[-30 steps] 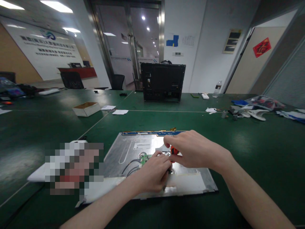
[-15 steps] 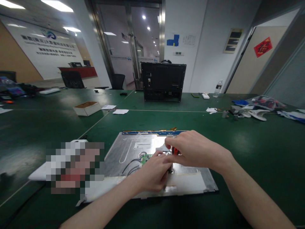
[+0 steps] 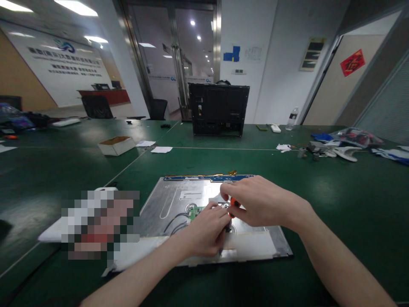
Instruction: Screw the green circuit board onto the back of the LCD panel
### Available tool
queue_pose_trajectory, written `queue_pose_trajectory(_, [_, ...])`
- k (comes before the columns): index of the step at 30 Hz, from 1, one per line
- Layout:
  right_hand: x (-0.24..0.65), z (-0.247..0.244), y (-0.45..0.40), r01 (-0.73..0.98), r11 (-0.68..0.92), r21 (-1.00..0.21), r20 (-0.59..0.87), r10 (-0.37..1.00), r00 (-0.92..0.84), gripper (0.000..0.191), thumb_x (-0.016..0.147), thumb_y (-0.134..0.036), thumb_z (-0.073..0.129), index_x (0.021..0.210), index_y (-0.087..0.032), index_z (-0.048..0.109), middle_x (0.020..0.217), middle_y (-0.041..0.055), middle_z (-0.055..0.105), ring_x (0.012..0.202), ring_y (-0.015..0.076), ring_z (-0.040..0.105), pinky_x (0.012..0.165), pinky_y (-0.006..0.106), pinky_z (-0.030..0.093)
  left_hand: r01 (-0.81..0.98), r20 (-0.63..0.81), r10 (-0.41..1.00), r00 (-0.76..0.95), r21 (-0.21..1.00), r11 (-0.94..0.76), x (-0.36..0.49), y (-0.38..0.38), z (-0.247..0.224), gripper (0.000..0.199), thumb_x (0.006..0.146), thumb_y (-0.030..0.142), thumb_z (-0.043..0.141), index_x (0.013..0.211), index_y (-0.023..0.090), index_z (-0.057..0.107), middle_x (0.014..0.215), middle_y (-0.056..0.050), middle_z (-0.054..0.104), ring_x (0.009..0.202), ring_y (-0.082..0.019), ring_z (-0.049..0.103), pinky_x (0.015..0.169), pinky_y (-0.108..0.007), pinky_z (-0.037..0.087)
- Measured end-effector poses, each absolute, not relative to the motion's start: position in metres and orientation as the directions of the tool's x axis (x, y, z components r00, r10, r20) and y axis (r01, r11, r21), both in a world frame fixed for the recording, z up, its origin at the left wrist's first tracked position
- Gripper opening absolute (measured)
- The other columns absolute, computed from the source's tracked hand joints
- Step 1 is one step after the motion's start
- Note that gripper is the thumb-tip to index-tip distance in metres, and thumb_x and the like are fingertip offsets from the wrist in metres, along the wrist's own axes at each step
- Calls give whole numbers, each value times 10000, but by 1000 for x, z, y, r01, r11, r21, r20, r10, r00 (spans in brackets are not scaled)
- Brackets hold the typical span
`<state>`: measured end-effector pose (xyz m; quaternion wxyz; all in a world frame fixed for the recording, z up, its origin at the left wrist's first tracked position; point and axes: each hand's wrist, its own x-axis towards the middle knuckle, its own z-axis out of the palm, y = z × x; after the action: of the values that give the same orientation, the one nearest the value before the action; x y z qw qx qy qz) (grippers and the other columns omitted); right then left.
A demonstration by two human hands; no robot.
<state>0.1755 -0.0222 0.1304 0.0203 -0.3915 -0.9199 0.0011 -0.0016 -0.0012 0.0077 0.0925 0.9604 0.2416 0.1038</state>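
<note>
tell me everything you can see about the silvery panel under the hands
The silvery panel looks like metal, flat and rectangular, lying on the green table. A blue strip runs along its far edge, a whitish band along its near edge. It bears a pale label, a green board and dark cables. The left hand rests over its middle; the right hand holds an orange-and-black tool above it. Hands hide part of it.

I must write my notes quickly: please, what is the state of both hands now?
Left hand: curled over the flat silver metal panel; its grip cannot be told.
Right hand: closed on a small orange-and-black tool.
</note>
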Motion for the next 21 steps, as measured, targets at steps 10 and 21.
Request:
queue_pose_trajectory(10, [174, 130, -21, 750, 661, 19, 40, 749, -661, 184, 904, -331, 481, 1006, -203, 563, 804, 38, 683, 669, 178, 606, 516, 268, 267, 455, 162, 494, 854, 229, -861, -1, -2, 9, 121, 703, 119, 525, 799, 191, 522, 861, -45, 625, 846, -223, 575, 916, -410, 355])
queue_pose_trajectory(21, [177, 131, -23, 691, 719, -69, 26, 694, -720, 196, 833, -214, 527, 1029, -207, 513, 907, 28, 683, 715, 167, 599, 514, 261, 280, 450, 163, 486, 859, 216, -867, -1, -1, 6, 158, 723, 121, 518, 862, 196, 523, 948, -57, 619, 931, -241, 559, 944, -417, 339])
